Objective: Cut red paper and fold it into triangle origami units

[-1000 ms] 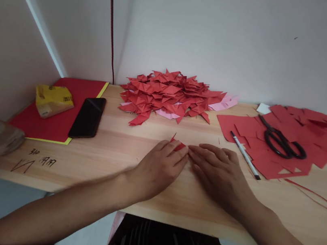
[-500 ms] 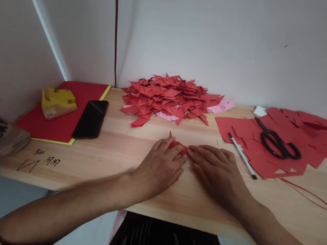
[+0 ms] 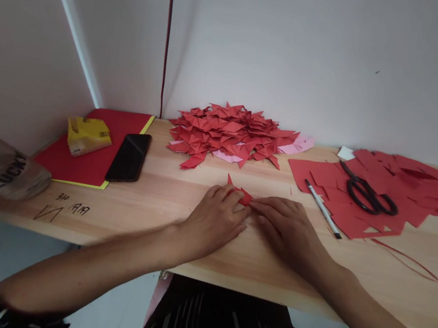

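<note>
A small folded piece of red paper (image 3: 245, 196) lies on the wooden table in front of me, with one pointed tip sticking up behind my fingers. My left hand (image 3: 217, 217) lies over its left part, fingers bent and holding it down against the wood. At its right end, my right hand (image 3: 286, 226) has its fingertips pressed together on the paper's edge. My fingers hide much of the piece. Behind both hands, a heap of folded red paper pieces (image 3: 227, 132) rests against the wall, with a few pink ones among them.
On the right, black scissors (image 3: 366, 194) lie on cut red paper sheets (image 3: 417, 185), near a white pen (image 3: 323, 208) and thin paper strips (image 3: 410, 262). A black phone (image 3: 129, 157), yellow packet (image 3: 88, 136), red folder (image 3: 66, 166) and "LUCKY" bag (image 3: 16, 172) occupy the left.
The view has shifted slightly, so the left-side things appear further right. Both hands stay at the folded red paper, with the left fingers moved only a little.
</note>
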A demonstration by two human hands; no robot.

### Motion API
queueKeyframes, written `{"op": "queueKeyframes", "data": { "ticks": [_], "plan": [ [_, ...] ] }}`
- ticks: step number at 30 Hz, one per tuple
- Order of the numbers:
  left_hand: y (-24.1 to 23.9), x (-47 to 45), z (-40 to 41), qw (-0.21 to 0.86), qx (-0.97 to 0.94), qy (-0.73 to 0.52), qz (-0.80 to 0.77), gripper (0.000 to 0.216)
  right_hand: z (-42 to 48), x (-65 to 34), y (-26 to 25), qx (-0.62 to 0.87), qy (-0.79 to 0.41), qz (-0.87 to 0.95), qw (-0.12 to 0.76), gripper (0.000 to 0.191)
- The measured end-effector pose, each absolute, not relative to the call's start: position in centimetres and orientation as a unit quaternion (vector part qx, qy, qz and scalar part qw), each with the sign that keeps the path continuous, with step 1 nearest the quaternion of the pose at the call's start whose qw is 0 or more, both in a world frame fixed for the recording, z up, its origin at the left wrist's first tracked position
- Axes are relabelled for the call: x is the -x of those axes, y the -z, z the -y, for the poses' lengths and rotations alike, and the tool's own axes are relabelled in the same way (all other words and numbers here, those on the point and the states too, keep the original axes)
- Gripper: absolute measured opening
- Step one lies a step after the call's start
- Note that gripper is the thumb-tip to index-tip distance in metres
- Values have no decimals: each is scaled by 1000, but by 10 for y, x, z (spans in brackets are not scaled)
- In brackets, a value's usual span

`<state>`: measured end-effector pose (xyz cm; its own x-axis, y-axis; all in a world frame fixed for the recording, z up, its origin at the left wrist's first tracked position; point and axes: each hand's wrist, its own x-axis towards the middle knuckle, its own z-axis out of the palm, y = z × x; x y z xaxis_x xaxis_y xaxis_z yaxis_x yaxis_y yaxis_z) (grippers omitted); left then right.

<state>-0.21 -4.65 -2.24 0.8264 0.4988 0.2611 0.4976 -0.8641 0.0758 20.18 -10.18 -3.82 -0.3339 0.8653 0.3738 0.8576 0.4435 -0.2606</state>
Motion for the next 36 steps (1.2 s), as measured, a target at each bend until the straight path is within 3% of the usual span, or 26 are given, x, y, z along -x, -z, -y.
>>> {"op": "queueKeyframes", "data": {
  "ticks": [6,9,18,36],
  "plan": [
    [15,7,46,13,-966,-90,-240,40,83,-208,33,567,-139,754,302,29],
    [22,8,47,0,-965,-97,-243,40,67,-209,31,596,-174,727,294,23],
    [43,10,54,-13,-952,-120,-282,41,47,-194,27,595,-166,746,247,13],
    [43,7,58,-33,-954,-132,-267,40,46,-192,32,574,-120,781,216,18]
  ]
}}
